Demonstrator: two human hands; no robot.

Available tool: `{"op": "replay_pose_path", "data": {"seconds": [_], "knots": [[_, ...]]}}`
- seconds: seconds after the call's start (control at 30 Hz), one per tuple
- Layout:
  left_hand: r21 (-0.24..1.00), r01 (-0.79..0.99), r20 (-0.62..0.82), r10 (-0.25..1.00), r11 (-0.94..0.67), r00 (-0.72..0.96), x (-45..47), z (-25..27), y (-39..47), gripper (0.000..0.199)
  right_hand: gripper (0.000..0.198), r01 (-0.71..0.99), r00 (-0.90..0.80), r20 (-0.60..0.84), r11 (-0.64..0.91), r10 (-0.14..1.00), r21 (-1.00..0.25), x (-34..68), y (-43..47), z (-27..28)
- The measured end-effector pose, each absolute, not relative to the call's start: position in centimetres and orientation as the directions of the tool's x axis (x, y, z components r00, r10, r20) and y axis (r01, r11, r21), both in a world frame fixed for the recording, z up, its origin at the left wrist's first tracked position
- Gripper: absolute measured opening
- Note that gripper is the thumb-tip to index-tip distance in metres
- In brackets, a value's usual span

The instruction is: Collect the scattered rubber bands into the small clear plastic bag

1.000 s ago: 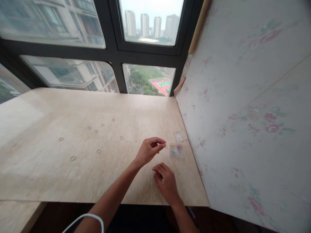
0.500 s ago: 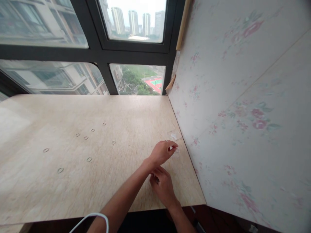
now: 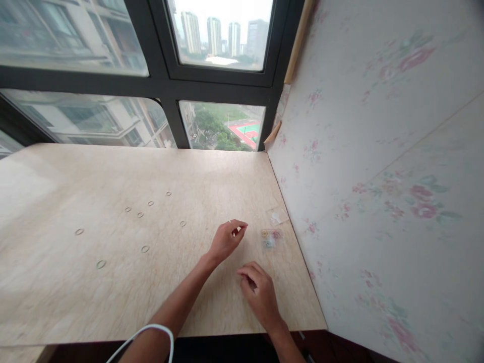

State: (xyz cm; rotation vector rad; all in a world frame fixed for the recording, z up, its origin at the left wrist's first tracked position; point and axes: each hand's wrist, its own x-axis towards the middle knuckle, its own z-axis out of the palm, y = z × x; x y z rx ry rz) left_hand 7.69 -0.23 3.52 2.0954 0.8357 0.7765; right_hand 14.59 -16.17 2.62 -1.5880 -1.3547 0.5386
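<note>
My left hand (image 3: pixel 226 241) hovers above the tabletop with thumb and fingertips pinched together; whatever sits in the pinch is too small to make out. To its right lies a small clear plastic box (image 3: pixel 271 240) with coloured bits in its compartments, apart from both hands. My right hand (image 3: pixel 260 291) rests lower, in front of the box, its fingers curled and tips closed; I cannot see anything in them. Several thin rings are scattered to the left, among them a near ring (image 3: pixel 101 264), a middle ring (image 3: pixel 145 249) and a far ring (image 3: pixel 168 193).
A clear plastic piece (image 3: pixel 278 217) lies behind the box, close to the flowered wall (image 3: pixel 363 201). The pale table (image 3: pixel 212 181) reaches back to a dark-framed window (image 3: pixel 223 89). A white cable (image 3: pixel 153 326) loops across my left forearm.
My left hand has moved left, away from above the clear box, which now shows. The hands no longer overlap; my right hand has shifted slightly. The view has turned a little left.
</note>
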Motion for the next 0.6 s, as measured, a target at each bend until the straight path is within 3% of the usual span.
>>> {"op": "replay_pose_path", "data": {"seconds": [0.17,0.3,0.6], "knots": [[0.790,0.392,0.235,0.823,-0.472,0.517,3.6,1.6,0.5,0.015,0.025,0.539,0.228,0.231,0.075,0.946,-0.839,14.7,-16.3,2.4],[0.825,0.353,0.244,0.841,-0.442,0.482,2.3,1.0,0.3,0.015,0.023,0.556,0.193,0.199,0.060,0.961,-0.829,14.7,-16.2,2.2],[0.862,0.285,0.232,0.826,-0.420,0.514,2.1,0.8,0.2,0.017,0.019,0.422,0.301,0.106,-0.032,0.948,-0.906,14.0,-12.7,3.9]]}}
